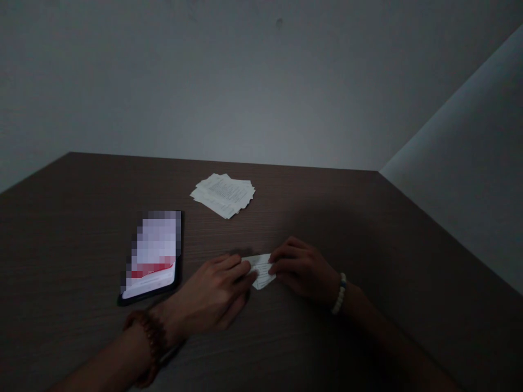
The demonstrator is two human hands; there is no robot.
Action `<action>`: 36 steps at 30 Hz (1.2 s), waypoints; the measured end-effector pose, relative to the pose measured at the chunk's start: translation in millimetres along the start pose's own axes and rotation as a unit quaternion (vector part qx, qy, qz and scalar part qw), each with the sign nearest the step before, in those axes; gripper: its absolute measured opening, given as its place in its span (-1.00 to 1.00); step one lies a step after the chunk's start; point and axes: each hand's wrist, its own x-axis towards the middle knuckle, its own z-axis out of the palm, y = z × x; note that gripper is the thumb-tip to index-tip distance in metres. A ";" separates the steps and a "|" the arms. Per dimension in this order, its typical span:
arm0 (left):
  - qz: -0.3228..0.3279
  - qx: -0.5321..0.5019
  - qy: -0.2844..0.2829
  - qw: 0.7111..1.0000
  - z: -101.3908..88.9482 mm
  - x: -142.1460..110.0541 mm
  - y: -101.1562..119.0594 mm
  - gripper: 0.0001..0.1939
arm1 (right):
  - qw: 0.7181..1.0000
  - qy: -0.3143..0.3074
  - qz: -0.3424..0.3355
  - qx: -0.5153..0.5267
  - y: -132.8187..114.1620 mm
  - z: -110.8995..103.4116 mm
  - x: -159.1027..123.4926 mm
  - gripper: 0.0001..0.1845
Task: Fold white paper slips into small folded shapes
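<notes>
A small piece of printed paper (262,270), partly folded, lies low over the table between my two hands. My left hand (218,288) is closed on its left side, the fingers covering that edge. On the right edge, my right hand (304,269) pinches the same paper with thumb and fingertips. Dark lines of print show on the part left uncovered. Beyond my hands rests a loose stack of printed papers (224,195), its edges fanned unevenly.
A lit phone or tablet (153,256) with a blurred screen lies left of my left hand. The brown wooden table (318,190) meets a pale wall (261,98) at the back. Another white surface (461,141) slopes along the right side.
</notes>
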 end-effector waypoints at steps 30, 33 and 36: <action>0.072 -0.026 0.015 0.997 0.7 -2.2 -0.2 -0.71 | 0.986 0.058 0.144 0.067 -12.4 15.0 5.4 -0.80; 0.081 -0.018 0.025 0.996 0.2 -0.7 -0.2 -0.72 | 0.983 0.060 0.162 0.062 -13.7 15.6 6.2 -0.78; 0.089 -0.024 0.032 0.995 0.2 -0.1 -0.1 -0.74 | 0.982 0.062 0.168 0.058 -14.6 16.1 6.7 -0.77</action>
